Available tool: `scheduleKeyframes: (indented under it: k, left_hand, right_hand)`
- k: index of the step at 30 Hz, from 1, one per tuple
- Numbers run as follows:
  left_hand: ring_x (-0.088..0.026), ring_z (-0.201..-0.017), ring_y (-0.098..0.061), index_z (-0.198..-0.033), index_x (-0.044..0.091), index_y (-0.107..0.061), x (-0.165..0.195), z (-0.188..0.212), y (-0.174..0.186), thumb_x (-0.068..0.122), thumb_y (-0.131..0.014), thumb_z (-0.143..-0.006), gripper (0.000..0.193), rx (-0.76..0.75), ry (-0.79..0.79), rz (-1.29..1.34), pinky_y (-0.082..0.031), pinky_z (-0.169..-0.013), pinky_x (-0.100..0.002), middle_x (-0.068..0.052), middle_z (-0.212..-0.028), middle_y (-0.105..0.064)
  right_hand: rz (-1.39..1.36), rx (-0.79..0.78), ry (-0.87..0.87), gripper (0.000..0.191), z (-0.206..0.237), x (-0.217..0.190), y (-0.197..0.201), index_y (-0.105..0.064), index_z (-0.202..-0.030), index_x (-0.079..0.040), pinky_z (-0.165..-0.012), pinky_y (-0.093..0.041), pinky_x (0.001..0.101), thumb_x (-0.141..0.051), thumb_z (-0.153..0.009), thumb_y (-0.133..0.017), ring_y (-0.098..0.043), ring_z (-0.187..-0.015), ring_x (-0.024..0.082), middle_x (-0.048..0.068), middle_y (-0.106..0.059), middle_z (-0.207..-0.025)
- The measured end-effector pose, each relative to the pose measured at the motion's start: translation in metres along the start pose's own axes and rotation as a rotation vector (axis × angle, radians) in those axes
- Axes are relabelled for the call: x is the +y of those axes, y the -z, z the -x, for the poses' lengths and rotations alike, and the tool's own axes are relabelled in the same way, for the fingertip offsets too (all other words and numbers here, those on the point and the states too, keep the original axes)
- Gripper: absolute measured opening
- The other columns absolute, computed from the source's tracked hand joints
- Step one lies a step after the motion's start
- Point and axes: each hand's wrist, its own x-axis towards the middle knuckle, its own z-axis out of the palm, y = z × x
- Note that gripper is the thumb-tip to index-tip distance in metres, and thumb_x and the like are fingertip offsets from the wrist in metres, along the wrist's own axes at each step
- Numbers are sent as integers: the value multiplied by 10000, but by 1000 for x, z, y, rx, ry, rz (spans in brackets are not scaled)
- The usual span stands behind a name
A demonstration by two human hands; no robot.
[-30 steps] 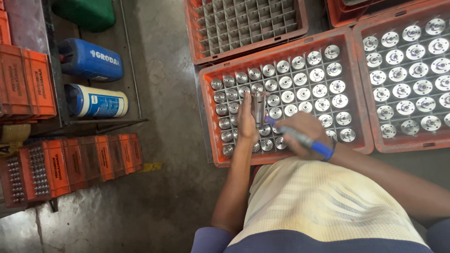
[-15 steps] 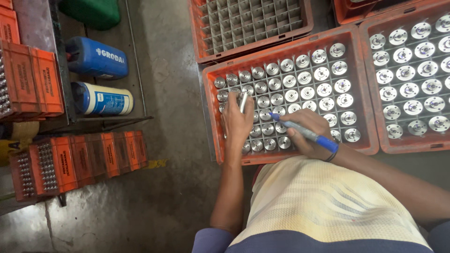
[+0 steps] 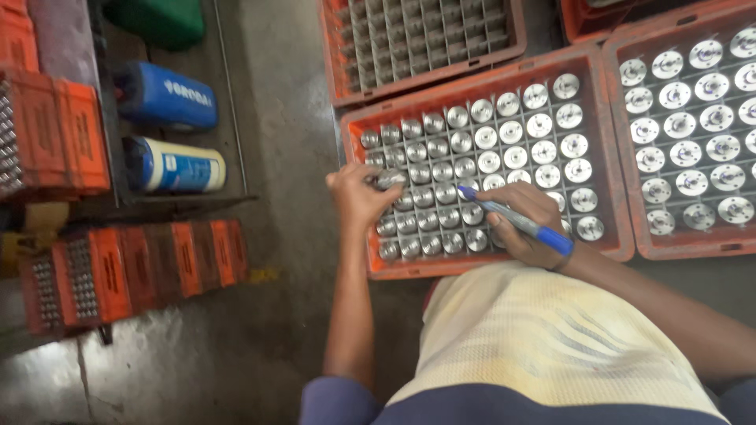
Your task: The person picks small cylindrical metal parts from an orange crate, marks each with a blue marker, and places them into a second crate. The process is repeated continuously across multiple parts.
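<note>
While left hand (image 3: 358, 197) fingers pinch metal part (image 3: 390, 179), right hand (image 3: 526, 224) fingers clamp blue marker (image 3: 516, 220); orange crates (image 3: 622, 236) crowd around.

The parts (image 3: 472, 161) are shiny metal — smooth and bright. The crate (image 3: 618, 228) is matt orange plastic, the pen (image 3: 516, 220) glossy blue plastic, the floor (image 3: 283, 157) rough concrete.

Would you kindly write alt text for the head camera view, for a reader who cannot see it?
Seen from above, a person's left hand grips a metal part in an orange crate of round metal parts, while the right hand holds a blue marker over them. More orange crates stand around on the concrete floor.
</note>
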Motion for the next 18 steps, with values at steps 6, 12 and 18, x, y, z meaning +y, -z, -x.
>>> scheduleKeyframes:
  k: [6, 12, 18]
  left_hand:
    - [-182, -874, -679, -1172, 29, -649, 16, 18, -14, 484, -601, -900, 532, -280, 394, 1975, -576, -808, -332, -67, -966, -711]
    - [-131, -764, -621, -1168, 58, -622, 36, 41, -93, 360, -498, -1119, 329, -156, 376, 1626, -522, -645, -303, -45, -942, -664]
    - [-108, -685, -632, -1089, 108, -552, 43, 47, -99, 371, -557, -1040, 267, -66, 550, 1558, -528, -521, -298, -24, -896, -647]
  right_hand:
    - [80, -162, 202, 255, -10, -13, -7, -682, -1083, -46, -727, -503, 425, -108, -835, -691, -640, -758, 304, 119, -683, -866]
    - [2, -48, 181, 270, -18, -7, -15, -662, -1131, -34, -742, -484, 410, -93, -868, -687, -628, -795, 273, 97, -673, -910]
    - [-71, -66, 115, 258, -4, -3, -14, -656, -1151, -28, -746, -506, 390, -81, -899, -654, -658, -831, 290, 131, -692, -965]
